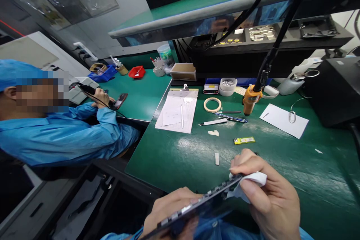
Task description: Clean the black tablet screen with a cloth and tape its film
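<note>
A thin dark panel (206, 203) with a glossy face and dark blocks along its edge slants up to the right, close to me. My left hand (171, 208) is wrapped round its lower left part; some of those fingers are hidden behind it. At the panel's upper right corner, my right hand (271, 195) pinches a crumpled white wipe (260, 178) against the edge. Just beyond that hand lie a yellow-green lighter (244, 140) and a small pale strip (216, 159) on the green bench (185, 161).
A clipboard (168, 122), tape roll (212, 105), white-handled knife (215, 122) and tweezers (230, 117) lie farther back. An orange tool (251, 99) hangs on a cable. A black box (334, 90) stands right. A co-worker in blue (64, 137) sits left, handling a board.
</note>
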The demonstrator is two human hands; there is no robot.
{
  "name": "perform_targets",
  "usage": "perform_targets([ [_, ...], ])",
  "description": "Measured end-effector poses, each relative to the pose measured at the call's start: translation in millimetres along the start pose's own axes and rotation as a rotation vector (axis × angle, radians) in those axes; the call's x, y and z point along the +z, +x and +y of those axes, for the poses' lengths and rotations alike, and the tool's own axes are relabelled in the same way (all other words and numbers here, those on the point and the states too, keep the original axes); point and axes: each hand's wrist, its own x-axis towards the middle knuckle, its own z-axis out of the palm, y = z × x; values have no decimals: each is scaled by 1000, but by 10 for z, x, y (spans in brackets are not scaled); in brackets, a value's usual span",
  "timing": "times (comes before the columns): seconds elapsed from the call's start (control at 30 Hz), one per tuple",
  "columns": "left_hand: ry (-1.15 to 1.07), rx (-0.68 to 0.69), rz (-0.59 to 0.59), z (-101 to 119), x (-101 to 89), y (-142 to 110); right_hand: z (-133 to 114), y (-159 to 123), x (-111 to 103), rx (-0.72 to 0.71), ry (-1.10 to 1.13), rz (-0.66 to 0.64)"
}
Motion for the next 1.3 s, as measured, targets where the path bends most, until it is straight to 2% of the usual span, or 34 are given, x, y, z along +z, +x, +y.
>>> perform_targets([
  [0.1,99,-145,98,-14,-96,-201,-2,15,0,15,-10,8],
  [0.17,220,-362,191,-68,-208,-343,-2,19,-7,23,-22,0],
  [0.23,224,-514,184,-123,-298,-428,-2,16,-12,32,-34,-7],
  [0.3,186,-557,145,-155,-335,-447,0,10,-8,41,-41,-5],
  [0.5,195,-528,147,-93,-208,-385,12,36,27,65,-31,22],
  [0.67,74,-328,186,-1,-5,-266,32,93,39,98,-11,44],
  [0.73,45,-302,187,21,33,-215,35,94,38,106,-3,48],
  [0.97,137,-264,101,53,-14,-146,25,64,20,118,-2,56],
  [1.3,115,-286,181,58,57,-148,27,73,39,119,-5,55],
])
